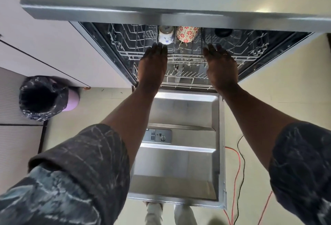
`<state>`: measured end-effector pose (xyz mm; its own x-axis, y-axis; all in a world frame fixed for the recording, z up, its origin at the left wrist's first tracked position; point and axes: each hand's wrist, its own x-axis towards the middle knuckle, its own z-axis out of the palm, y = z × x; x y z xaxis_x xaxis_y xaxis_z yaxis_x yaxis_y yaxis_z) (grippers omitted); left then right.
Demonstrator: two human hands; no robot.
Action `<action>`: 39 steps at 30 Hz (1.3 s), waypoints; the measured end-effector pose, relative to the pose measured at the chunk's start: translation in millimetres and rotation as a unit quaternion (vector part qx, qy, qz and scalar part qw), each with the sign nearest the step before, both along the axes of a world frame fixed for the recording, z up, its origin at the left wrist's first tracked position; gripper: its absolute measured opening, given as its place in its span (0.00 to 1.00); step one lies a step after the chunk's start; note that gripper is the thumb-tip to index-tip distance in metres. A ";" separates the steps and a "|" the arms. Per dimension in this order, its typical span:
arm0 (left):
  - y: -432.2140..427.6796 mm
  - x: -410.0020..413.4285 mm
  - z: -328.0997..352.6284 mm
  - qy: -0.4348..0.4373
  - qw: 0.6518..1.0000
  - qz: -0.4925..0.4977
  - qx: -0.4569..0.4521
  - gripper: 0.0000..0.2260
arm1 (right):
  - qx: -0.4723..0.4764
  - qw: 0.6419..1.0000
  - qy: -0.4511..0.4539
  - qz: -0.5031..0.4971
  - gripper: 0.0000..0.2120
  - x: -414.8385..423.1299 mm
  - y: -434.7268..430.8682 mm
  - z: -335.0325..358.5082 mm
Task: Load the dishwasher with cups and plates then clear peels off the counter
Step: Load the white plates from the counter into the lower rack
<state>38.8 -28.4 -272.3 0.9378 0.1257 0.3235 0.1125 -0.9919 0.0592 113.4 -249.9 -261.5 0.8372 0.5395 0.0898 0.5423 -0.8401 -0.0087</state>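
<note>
With left grip (154, 61) and right grip (222, 63) open, fingers straight at the upper rack (123, 52) front, risks toppling white cup (165, 35) and floral cup (187, 33) mid-rack if shoved hard.

The person wears dark navy sleeves (75, 167) streaked pale grey, rolled back, flanking the dishwasher door (179, 167), and pale trousers (154, 214) beneath its edge.

left hand (154, 63), right hand (221, 65), fingers straight

White cup (166, 36), floral cup (186, 33) partly hidden under counter edge (125, 16), dark round item (223, 32) perhaps a bowl
</note>
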 end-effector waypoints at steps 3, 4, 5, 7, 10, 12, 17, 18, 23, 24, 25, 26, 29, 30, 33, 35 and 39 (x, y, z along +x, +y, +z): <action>-2.9 0.1 0.1 0.010 1.000 0.007 0.003 0.18 | 0.002 1.000 0.008 0.004 0.29 2.6 -0.2 -2.2; -3.8 0.8 0.8 0.013 1.000 0.008 0.006 0.18 | 0.004 1.000 0.004 0.007 0.29 3.5 0.0 -2.5; -4.0 1.8 1.5 0.015 1.000 0.004 0.004 0.18 | 0.006 1.000 -0.001 0.009 0.29 4.4 -0.4 -3.1; -1.2 4.1 1.3 0.026 0.999 -0.010 0.019 0.16 | 0.007 1.000 -0.006 0.013 0.29 6.1 -1.7 -2.8; 2.6 4.1 2.2 0.045 0.998 -0.023 0.042 0.15 | 0.000 1.000 0.000 0.010 0.29 8.0 -1.0 -1.6; 1.6 3.0 6.2 0.050 0.998 -0.009 0.032 0.15 | -0.003 1.000 0.003 0.007 0.29 6.8 1.4 0.6; 2.7 -2.4 5.2 0.065 0.998 -0.012 0.004 0.24 | 0.008 1.000 -0.013 0.011 0.29 -1.2 -2.0 3.2; 2.9 -6.6 4.5 0.066 0.998 -0.014 0.001 0.25 | 0.013 1.000 -0.014 0.014 0.29 -4.4 -3.2 1.3; -12.7 -41.3 -7.3 0.049 0.998 -0.023 -0.023 0.27 | 0.054 0.998 -0.037 0.010 0.31 -35.4 -5.6 -14.0; -16.4 -49.7 -11.3 0.055 0.998 -0.028 -0.021 0.27 | 0.060 0.997 -0.039 0.008 0.32 -43.1 -5.7 -16.5; -19.7 -57.8 -16.5 0.065 0.997 -0.036 -0.019 0.26 | 0.064 0.997 -0.041 0.005 0.33 -50.8 -6.0 -19.5; -22.7 -65.5 -22.7 0.075 0.996 -0.048 -0.018 0.25 | 0.065 0.997 -0.043 0.006 0.33 -57.5 -7.0 -23.3; -30.5 -84.7 -44.0 0.097 0.993 -0.066 -0.034 0.22 | 0.070 0.997 -0.028 0.024 0.32 -72.8 -12.7 -43.1; -32.5 -88.8 -52.7 0.107 0.991 -0.064 -0.044 0.22 | 0.068 0.997 -0.013 0.030 0.32 -76.2 -15.8 -54.3; -34.4 -92.0 -79.5 0.169 0.981 -0.055 -0.074 0.22 | 0.056 0.997 0.053 0.025 0.31 -79.1 -24.5 -91.8; -33.2 -86.9 -96.7 0.212 0.972 -0.059 -0.086 0.23 | 0.038 0.994 0.102 0.007 0.29 -73.2 -27.1 -113.7; -26.6 -54.6 -128.1 0.268 0.957 -0.058 -0.092 0.22 | -0.007 0.984 0.177 0.020 0.29 -38.0 -17.7 -152.5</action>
